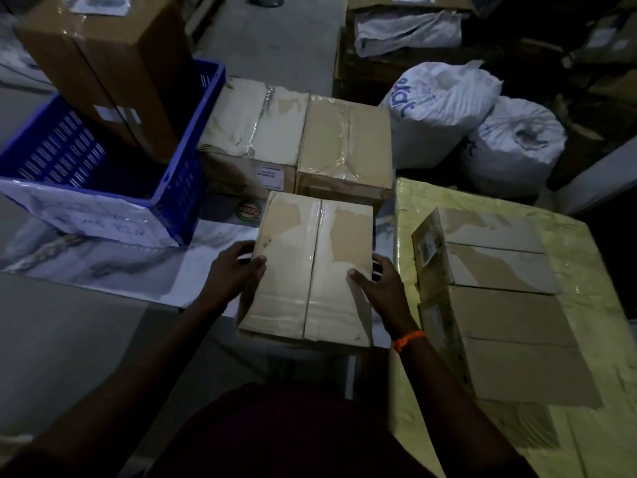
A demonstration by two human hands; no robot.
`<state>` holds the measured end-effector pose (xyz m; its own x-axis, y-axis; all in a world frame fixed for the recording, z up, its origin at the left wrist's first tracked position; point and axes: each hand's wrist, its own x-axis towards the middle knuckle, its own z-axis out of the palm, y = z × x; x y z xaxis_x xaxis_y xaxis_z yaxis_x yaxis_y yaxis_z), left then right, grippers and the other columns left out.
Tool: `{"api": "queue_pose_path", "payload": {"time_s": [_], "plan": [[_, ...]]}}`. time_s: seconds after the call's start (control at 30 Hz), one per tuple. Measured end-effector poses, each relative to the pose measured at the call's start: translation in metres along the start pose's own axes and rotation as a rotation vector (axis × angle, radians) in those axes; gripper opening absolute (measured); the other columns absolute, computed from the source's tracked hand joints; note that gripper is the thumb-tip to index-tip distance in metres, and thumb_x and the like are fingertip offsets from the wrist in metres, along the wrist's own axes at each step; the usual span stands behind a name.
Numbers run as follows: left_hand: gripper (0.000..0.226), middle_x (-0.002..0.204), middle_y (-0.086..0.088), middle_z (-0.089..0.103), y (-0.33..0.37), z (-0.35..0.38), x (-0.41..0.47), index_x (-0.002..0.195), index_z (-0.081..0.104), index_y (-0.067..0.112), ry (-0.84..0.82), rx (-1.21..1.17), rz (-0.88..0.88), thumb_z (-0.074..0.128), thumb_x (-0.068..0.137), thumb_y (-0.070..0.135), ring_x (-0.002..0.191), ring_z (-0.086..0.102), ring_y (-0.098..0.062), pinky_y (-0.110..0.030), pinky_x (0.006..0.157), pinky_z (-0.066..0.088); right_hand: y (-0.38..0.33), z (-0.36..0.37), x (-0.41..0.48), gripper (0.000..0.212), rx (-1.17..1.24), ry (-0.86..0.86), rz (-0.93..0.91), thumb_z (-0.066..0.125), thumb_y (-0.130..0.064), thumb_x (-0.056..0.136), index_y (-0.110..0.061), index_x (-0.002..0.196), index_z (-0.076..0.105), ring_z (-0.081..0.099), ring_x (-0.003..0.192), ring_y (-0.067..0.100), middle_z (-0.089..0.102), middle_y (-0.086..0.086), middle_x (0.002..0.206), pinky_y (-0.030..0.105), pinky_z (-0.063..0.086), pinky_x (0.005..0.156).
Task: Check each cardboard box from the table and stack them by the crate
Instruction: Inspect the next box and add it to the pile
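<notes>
Stacked boxes [300,132] block ahead — blue crate [103,167] left, table boxes [499,305] right.

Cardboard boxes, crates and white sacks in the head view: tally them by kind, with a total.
Sealed cardboard boxes: 6, one held, two by the crate, two on the table, one in the crate
Blue crate: 1
White sacks: 2
Total: 9

Matt cardboard box [310,270] sealed with glossy tape; blue plastic crate [172,188].

6 cardboard boxes [312,267], 1 blue crate [179,188], 2 white sacks [437,112], 2 hands [234,270].
</notes>
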<state>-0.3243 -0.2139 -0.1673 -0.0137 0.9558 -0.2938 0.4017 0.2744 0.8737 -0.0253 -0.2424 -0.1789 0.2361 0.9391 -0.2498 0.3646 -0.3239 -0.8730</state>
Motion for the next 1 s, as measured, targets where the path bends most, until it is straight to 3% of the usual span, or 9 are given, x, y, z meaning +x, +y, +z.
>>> {"api": "queue_pose_path", "payload": {"time_s": [0.1,0.2,0.33,0.57,0.63,0.77,0.87,0.9,1.0], "plan": [[0.043,0.132,0.0,0.066,0.017,-0.001,0.031,0.138,0.06,0.016,-0.003,0.074,0.041,0.068,0.097,0.025,0.115,0.063,-0.015,-0.03,0.089,0.052,-0.01,-0.001,0.031,0.052,0.008,-0.01,0.002,0.081,-0.025,0.088,-0.017,0.133,0.057,0.065,0.111,0.016,0.066,-0.005,0.118,0.043,0.057,0.099],[0.046,0.133,-0.003,0.065,0.025,-0.001,0.045,0.138,0.058,0.02,-0.049,0.052,0.007,0.07,0.094,0.026,0.119,0.062,-0.019,-0.045,0.099,0.054,-0.016,0.0,0.05,0.045,0.042,-0.033,0.002,0.08,-0.029,0.086,-0.025,0.125,0.06,0.068,0.111,0.019,0.07,-0.005,0.115,0.051,0.056,0.099],[0.049,0.129,-0.005,0.065,0.029,0.01,0.034,0.138,0.057,0.023,-0.04,-0.023,-0.005,0.071,0.092,0.017,0.117,0.062,-0.023,-0.041,0.094,0.056,-0.016,0.004,0.045,0.066,0.06,-0.038,-0.009,0.079,-0.047,0.076,-0.028,0.136,0.057,0.067,0.112,0.014,0.07,-0.007,0.121,0.047,0.058,0.099],[0.051,0.132,0.003,0.063,0.054,0.019,0.013,0.141,0.056,0.023,0.098,-0.283,0.083,0.072,0.093,0.016,0.114,0.061,-0.008,-0.029,0.086,0.054,-0.047,-0.016,0.022,0.064,0.019,0.131,-0.15,0.083,-0.031,0.085,-0.02,0.14,0.052,0.065,0.106,0.009,0.066,-0.01,0.116,0.024,0.055,0.089],[0.053,0.133,0.004,0.062,0.068,0.021,0.006,0.138,0.054,0.021,0.132,-0.356,0.103,0.075,0.091,0.026,0.117,0.06,-0.009,-0.027,0.084,0.055,-0.057,-0.025,0.018,0.065,0.078,0.188,-0.176,0.084,-0.035,0.084,-0.023,0.138,0.05,0.063,0.105,-0.001,0.063,-0.018,0.115,0.024,0.055,0.089],[0.071,0.125,0.001,0.062,0.079,0.023,-0.001,0.132,0.049,0.016,0.184,-0.397,0.133,0.08,0.08,0.054,0.115,0.062,-0.013,-0.023,0.078,0.055,-0.071,-0.035,0.01,0.055,0.24,0.29,-0.2,0.082,-0.041,0.085,-0.019,0.129,0.059,0.067,0.11,0.004,0.072,-0.008,0.118,0.032,0.059,0.092],[0.072,0.124,-0.001,0.062,0.082,0.024,-0.007,0.13,0.048,0.012,0.205,-0.389,0.157,0.071,0.083,0.062,0.115,0.062,-0.013,-0.026,0.087,0.054,-0.076,-0.04,-0.003,0.043,0.263,0.329,-0.211,0.072,-0.043,0.093,-0.018,0.127,0.062,0.063,0.106,-0.007,0.069,-0.005,0.121,0.016,0.054,0.089],[0.074,0.122,0.0,0.062,0.082,0.023,-0.009,0.128,0.049,0.013,0.21,-0.396,0.159,0.068,0.082,0.068,0.114,0.062,-0.012,-0.029,0.09,0.054,-0.072,-0.04,-0.006,0.044,0.284,0.336,-0.207,0.069,-0.049,0.094,-0.021,0.126,0.063,0.062,0.107,-0.007,0.069,-0.005,0.122,0.019,0.054,0.092],[0.075,0.116,-0.004,0.065,0.078,0.022,-0.016,0.115,0.055,0.019,0.211,-0.403,0.152,0.056,0.075,0.082,0.108,0.065,-0.017,-0.039,0.094,0.054,-0.055,-0.035,-0.017,0.06,0.337,0.324,-0.13,0.058,-0.08,0.083,-0.035,0.123,0.062,0.062,0.116,0.006,0.067,-0.013,0.12,0.047,0.054,0.101]]}}
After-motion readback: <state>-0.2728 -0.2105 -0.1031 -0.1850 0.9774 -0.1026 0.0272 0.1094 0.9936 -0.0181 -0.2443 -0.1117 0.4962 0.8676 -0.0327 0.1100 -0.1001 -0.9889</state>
